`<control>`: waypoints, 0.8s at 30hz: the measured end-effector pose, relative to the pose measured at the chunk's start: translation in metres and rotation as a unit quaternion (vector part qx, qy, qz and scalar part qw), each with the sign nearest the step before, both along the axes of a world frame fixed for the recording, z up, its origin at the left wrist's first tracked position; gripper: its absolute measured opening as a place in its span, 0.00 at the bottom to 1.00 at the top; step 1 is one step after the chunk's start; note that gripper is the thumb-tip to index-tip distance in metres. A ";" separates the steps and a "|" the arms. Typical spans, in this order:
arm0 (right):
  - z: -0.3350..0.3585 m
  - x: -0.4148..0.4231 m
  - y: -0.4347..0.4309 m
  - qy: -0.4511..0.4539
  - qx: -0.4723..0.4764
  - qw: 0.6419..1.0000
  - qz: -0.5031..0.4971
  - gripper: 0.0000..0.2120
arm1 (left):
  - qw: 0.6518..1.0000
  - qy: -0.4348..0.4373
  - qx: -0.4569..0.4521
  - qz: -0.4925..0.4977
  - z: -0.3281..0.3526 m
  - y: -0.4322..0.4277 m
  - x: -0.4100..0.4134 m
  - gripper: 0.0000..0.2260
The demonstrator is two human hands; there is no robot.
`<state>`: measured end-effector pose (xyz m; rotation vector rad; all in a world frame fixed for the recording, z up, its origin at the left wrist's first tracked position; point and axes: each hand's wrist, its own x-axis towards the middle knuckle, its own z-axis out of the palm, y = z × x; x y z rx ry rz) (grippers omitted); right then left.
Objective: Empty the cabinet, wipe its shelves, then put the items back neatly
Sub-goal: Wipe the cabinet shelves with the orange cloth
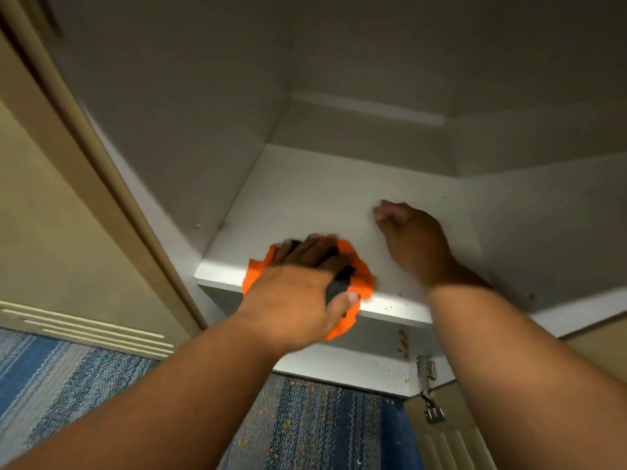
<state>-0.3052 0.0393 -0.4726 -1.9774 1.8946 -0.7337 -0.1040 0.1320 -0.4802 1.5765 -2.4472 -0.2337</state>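
White cabinet shelf point(305, 198), open-fronted, above a blue striped rug point(68, 368). Orange cloth point(363, 276), dark-patched, lies at the shelf's front edge and overhangs it, pressed flat under the left hand point(298, 286) with fingers straight and spread, thumb at the lip, apparently for wiping. Right hand point(410, 239), fingers curled and holding nothing, rests farther back on the shelf, likely bracing the reach.

Orange cloth point(364, 276) (black patches showing) on a white shelf point(305, 198) — below, a blue-and-grey striped rug point(322, 429).
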 end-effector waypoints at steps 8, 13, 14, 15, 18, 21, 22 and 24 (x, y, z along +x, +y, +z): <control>0.045 -0.006 -0.023 -0.004 0.154 0.988 -0.005 0.16 | 0.971 0.217 -0.073 -0.067 0.018 0.016 0.028 0.25; 0.009 -0.012 -0.012 0.094 0.089 0.990 0.061 0.20 | 0.990 0.017 0.012 0.140 0.015 -0.043 0.045 0.24; 0.001 -0.017 -0.013 0.097 0.077 0.990 0.062 0.20 | 0.988 -0.010 0.057 0.143 0.008 -0.038 0.043 0.27; -0.004 -0.022 -0.015 0.100 0.066 0.991 0.060 0.20 | 0.991 -0.015 0.065 0.117 0.003 -0.029 0.040 0.30; -0.011 -0.025 -0.022 0.115 0.044 0.992 0.040 0.19 | 0.998 0.000 0.033 -0.046 0.005 0.017 0.015 0.32; -0.008 -0.019 -0.022 0.159 0.054 0.985 0.032 0.20 | 0.993 -0.032 0.049 -0.105 0.006 0.030 0.011 0.31; -0.006 -0.020 -0.022 0.157 0.064 0.985 0.030 0.20 | 0.996 -0.021 0.043 -0.078 0.005 0.018 0.016 0.31; 0.006 -0.024 -0.026 0.150 0.088 0.985 0.017 0.20 | 0.998 0.004 0.050 0.041 0.006 -0.018 0.027 0.29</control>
